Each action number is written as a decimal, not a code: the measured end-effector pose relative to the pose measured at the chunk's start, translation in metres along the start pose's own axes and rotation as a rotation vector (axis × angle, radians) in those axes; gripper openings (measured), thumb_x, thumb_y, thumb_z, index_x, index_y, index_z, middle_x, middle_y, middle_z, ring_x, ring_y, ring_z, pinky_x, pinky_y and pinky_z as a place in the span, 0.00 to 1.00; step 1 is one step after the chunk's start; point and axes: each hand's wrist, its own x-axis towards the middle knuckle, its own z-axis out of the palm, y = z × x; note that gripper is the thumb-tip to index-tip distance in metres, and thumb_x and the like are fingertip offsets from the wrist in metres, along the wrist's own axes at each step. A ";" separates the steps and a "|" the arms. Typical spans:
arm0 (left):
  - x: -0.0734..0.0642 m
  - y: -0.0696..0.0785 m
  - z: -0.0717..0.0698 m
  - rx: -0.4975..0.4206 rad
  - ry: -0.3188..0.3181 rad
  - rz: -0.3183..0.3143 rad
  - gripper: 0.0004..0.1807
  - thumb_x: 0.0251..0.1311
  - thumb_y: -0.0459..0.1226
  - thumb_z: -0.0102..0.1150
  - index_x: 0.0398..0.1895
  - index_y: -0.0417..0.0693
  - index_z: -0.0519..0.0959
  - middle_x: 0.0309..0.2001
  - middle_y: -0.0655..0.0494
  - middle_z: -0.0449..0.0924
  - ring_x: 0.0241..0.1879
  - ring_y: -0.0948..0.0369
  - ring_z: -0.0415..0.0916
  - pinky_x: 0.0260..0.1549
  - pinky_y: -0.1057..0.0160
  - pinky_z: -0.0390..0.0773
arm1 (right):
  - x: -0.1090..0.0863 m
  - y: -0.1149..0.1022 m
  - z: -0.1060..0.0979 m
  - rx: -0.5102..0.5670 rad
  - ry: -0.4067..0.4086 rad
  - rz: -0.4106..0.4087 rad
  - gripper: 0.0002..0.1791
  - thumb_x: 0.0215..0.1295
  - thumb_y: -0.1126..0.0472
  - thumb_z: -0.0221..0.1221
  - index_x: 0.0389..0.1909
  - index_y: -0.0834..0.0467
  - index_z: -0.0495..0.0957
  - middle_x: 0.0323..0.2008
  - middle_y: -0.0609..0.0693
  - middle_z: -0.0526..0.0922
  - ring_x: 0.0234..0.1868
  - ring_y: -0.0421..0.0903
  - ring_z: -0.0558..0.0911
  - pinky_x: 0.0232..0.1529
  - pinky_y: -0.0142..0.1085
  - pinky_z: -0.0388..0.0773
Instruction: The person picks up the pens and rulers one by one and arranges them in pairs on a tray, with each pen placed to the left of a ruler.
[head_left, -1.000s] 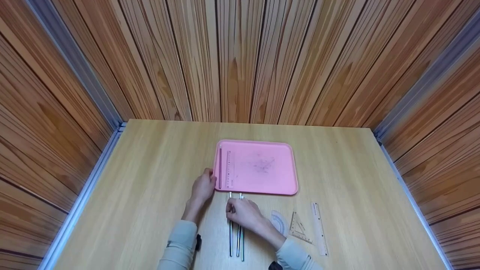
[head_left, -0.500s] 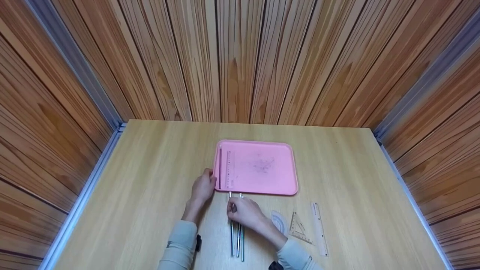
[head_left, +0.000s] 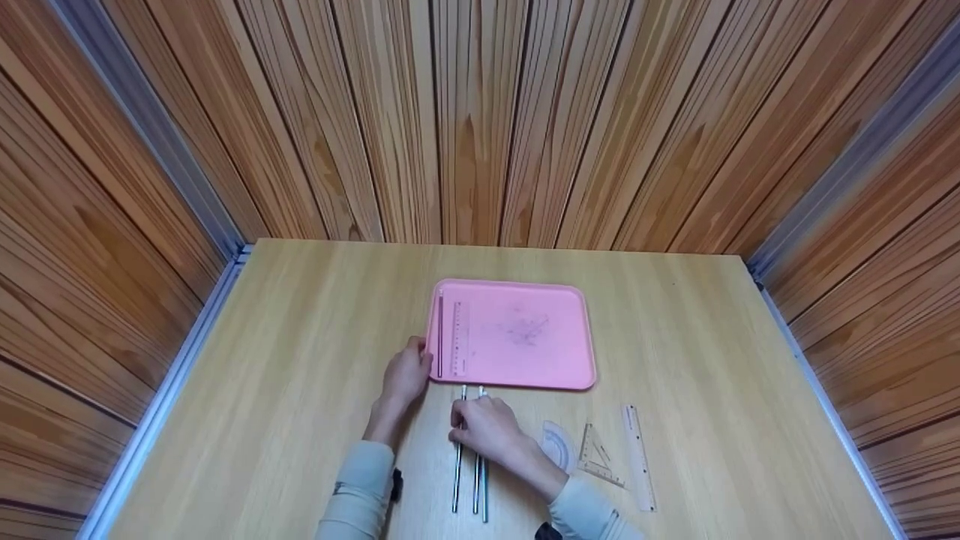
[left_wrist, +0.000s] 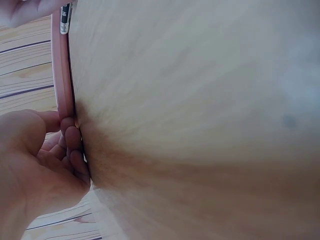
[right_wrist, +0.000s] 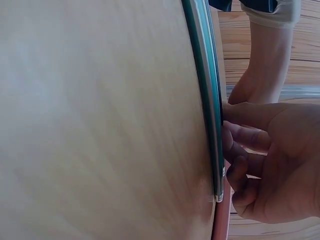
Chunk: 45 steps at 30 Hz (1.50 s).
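Note:
My left hand grips the near left corner of a pink tray, its thumb and fingers on the rim in the left wrist view. Inside the tray, along its left side, lie a dark pencil and a clear ruler. In front of the tray, my right hand pinches the leftmost of three pencils, now slightly slanted. Just right of it lie two more pencils, one silvery and one greenish, partly under the hand. The right wrist view shows a green pencil close up.
Right of my right forearm lie a clear protractor, a triangular set square and a second ruler. The wooden table is bounded by wood-panelled walls at the back and sides.
The leftmost pencil has turned a little under my right hand, its near end swinging left. My right hand has shifted slightly left. The left hand and tray have stayed put.

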 end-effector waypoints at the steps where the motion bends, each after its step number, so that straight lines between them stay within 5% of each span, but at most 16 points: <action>1: 0.000 0.000 0.000 -0.003 -0.002 -0.002 0.17 0.73 0.38 0.50 0.60 0.41 0.73 0.48 0.44 0.84 0.42 0.55 0.81 0.41 0.56 0.80 | 0.000 0.000 0.000 -0.002 -0.001 0.001 0.04 0.59 0.56 0.68 0.31 0.51 0.82 0.23 0.40 0.80 0.21 0.34 0.72 0.25 0.27 0.70; 7: -0.001 0.002 0.000 -0.028 -0.013 -0.015 0.17 0.73 0.38 0.49 0.61 0.41 0.72 0.47 0.46 0.84 0.40 0.57 0.80 0.37 0.59 0.79 | 0.001 -0.001 0.000 0.015 -0.012 0.033 0.03 0.57 0.60 0.67 0.30 0.51 0.82 0.22 0.39 0.79 0.20 0.34 0.72 0.24 0.28 0.70; 18: 0.001 0.002 0.000 -0.004 -0.012 -0.026 0.17 0.73 0.37 0.50 0.61 0.41 0.72 0.49 0.44 0.84 0.46 0.54 0.82 0.46 0.54 0.81 | 0.001 -0.001 0.000 0.026 -0.009 0.080 0.05 0.55 0.57 0.67 0.30 0.48 0.81 0.21 0.37 0.77 0.21 0.36 0.71 0.29 0.31 0.65; 34: 0.002 0.003 -0.001 0.002 -0.028 -0.059 0.17 0.74 0.38 0.49 0.61 0.42 0.72 0.47 0.47 0.83 0.40 0.58 0.79 0.37 0.60 0.79 | -0.007 -0.002 -0.007 0.090 0.076 0.034 0.07 0.53 0.58 0.66 0.33 0.49 0.81 0.25 0.39 0.83 0.22 0.32 0.74 0.25 0.27 0.71; 45: 0.001 0.002 -0.001 -0.012 -0.024 -0.039 0.17 0.73 0.38 0.49 0.61 0.42 0.72 0.48 0.46 0.84 0.43 0.56 0.82 0.42 0.56 0.81 | -0.002 0.004 -0.024 0.217 0.094 0.077 0.07 0.56 0.61 0.64 0.36 0.52 0.81 0.25 0.40 0.80 0.23 0.34 0.76 0.24 0.28 0.74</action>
